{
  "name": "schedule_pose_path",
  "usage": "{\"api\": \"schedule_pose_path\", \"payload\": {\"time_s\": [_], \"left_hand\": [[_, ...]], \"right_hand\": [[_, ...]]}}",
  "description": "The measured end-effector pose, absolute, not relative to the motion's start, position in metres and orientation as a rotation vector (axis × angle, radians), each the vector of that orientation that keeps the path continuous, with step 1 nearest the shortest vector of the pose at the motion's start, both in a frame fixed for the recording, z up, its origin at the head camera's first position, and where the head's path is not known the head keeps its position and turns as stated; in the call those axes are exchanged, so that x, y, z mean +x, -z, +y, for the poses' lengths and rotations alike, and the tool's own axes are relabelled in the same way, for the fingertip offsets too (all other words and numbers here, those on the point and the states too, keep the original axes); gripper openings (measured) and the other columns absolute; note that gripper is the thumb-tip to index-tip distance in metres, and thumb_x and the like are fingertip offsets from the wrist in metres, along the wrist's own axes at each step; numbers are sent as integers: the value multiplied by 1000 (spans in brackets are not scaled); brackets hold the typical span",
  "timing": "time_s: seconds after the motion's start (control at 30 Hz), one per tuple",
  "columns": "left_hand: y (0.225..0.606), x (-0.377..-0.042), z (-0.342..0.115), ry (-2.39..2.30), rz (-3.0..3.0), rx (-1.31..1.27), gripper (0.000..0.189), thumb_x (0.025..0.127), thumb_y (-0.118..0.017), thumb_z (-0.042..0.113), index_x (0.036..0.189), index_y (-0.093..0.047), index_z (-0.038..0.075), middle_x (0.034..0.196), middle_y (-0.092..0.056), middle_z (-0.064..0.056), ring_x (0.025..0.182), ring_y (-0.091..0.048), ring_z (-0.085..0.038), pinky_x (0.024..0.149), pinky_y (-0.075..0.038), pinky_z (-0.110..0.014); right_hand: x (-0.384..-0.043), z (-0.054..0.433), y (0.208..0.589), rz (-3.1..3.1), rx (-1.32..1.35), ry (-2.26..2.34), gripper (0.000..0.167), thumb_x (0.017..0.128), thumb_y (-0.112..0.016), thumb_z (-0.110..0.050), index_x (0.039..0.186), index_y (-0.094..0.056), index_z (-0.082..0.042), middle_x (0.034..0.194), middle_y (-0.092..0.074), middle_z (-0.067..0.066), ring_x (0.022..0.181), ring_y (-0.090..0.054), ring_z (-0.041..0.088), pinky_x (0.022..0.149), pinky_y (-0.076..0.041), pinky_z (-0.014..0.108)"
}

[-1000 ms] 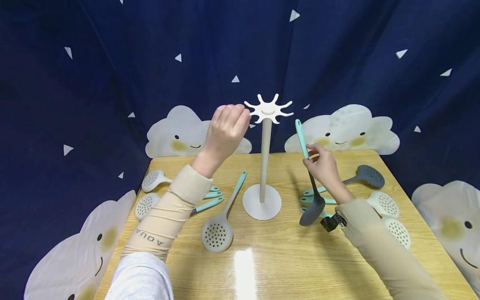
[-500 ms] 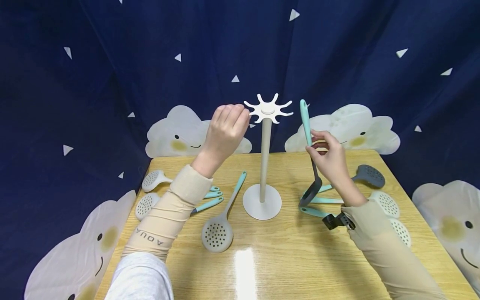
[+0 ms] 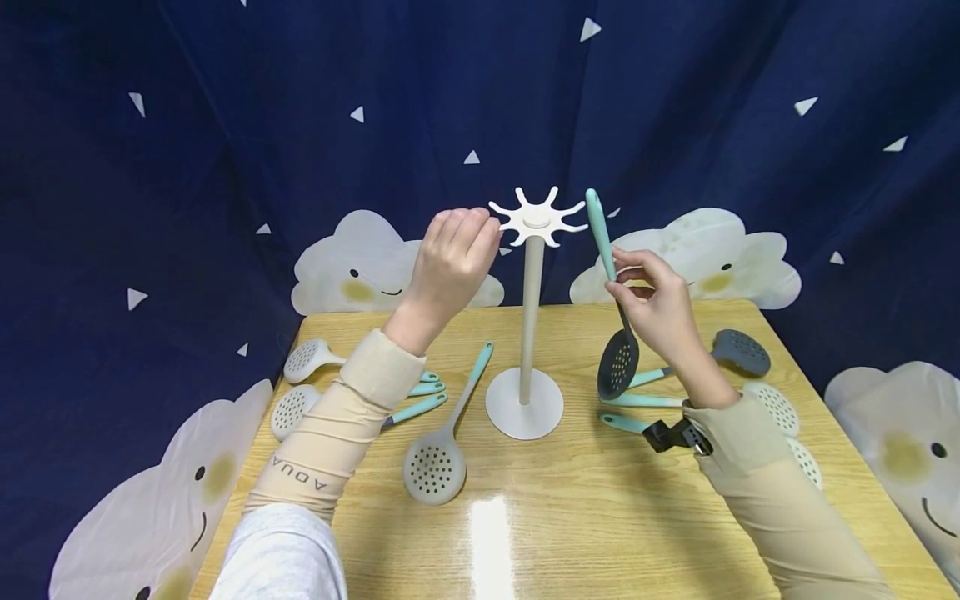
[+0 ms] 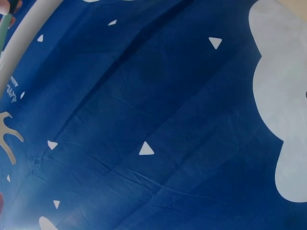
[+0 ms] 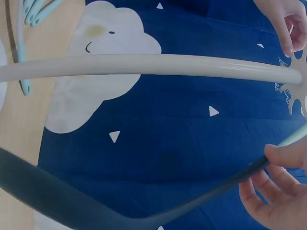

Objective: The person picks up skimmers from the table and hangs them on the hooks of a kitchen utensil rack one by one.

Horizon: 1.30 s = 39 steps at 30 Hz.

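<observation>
Head: right hand (image 3: 656, 300) has raised the slotted spoon (image 3: 602, 237); handle tip's now level with top of the white stand (image 3: 531, 317), contact unclear. Left hand (image 3: 455, 258) pinches white stand's edge. Left wrist: grip not visible. Right wrist: fingers clamped on spoon.

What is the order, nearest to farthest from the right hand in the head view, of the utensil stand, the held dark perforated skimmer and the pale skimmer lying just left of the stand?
From the right hand:
1. Dark perforated skimmer: pinched in it.
2. White utensil stand: to its left.
3. Pale skimmer: farther left, past the stand.
</observation>
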<state>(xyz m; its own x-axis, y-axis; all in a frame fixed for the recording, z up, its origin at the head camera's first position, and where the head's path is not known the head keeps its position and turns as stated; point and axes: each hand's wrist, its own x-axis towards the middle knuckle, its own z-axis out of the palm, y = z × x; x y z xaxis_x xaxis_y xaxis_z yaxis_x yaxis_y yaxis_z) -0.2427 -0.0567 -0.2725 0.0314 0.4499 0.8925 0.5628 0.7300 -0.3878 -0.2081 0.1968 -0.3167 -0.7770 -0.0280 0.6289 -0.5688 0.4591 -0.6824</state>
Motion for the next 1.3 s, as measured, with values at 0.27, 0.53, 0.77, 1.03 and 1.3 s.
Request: {"api": "schedule_pose_path", "payload": {"time_s": [0.27,0.53,0.77,1.03,1.3], "left_hand": [[272,-243,-56,104,-1597,-838,7,87,-58,5,85,-58,-2,87,-58,-12,77,-54,-25,72,-46,-33],[272,-242,-56,103,-1597,-842,6,85,-60,4,85,-58,-1,87,-58,-12,77,-54,-25,73,-46,-32],[272,-242,-56,108,-1599,-843,9,89,-54,5,85,-58,-2,86,-58,-11,77,-54,-25,72,-45,-32],[272,-242,-56,115,-1595,-843,10,89,-54,5,85,-58,-2,86,-58,-12,77,-55,-25,72,-46,-33],[273,-242,-56,116,-1600,-843,7,87,-57,5,85,-58,-2,87,-58,-12,78,-54,-25,73,-46,-33]], "right_hand": [[-210,197,315,-2171,518,-1306,33,77,-63,13,109,-60,6,103,-62,17,77,-56,0,66,-47,9],[-214,196,314,-2178,521,-1338,32,77,-62,15,107,-60,7,104,-62,18,78,-57,1,67,-48,10],[-218,194,315,-2190,526,-1361,34,76,-61,16,109,-60,7,101,-61,18,79,-57,0,67,-48,11],[-222,190,321,-2186,531,-1392,33,77,-61,16,109,-60,6,101,-61,19,80,-56,-2,69,-49,13],[-223,181,326,-2119,553,-1453,34,75,-60,19,108,-60,7,97,-61,21,77,-57,0,67,-48,12]]}}
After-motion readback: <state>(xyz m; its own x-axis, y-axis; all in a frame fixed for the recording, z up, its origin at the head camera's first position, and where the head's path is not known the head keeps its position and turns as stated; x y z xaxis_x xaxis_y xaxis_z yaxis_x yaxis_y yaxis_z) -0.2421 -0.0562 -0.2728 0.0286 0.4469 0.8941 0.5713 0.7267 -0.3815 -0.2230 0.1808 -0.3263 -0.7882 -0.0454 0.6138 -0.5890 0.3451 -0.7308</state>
